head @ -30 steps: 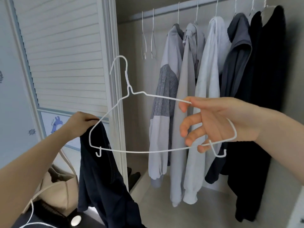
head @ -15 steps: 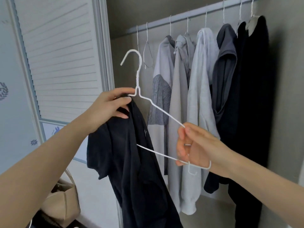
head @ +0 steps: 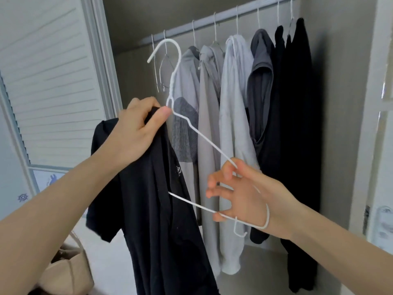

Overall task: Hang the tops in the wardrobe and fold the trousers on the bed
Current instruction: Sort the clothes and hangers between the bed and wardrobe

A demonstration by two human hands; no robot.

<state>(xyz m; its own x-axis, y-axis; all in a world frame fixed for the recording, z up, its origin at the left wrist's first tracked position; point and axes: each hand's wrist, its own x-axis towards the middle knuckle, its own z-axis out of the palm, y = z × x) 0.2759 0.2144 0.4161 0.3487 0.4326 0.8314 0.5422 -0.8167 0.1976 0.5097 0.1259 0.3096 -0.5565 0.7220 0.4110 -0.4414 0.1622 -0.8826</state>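
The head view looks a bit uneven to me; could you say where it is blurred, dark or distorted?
Head view: fingertips of the right hand are smeared by motion; the black tops at the rail's right end merge into shadow, folds lost; the wardrobe rail and door frame slant from wide-angle distortion; the white hanger stays crisp.

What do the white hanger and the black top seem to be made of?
White hanger: probably metal wire with a matte white coating, since it is very thin yet keeps its shape. Black top: soft, matte knit fabric, perhaps cotton; it hangs in limp folds from the left hand.
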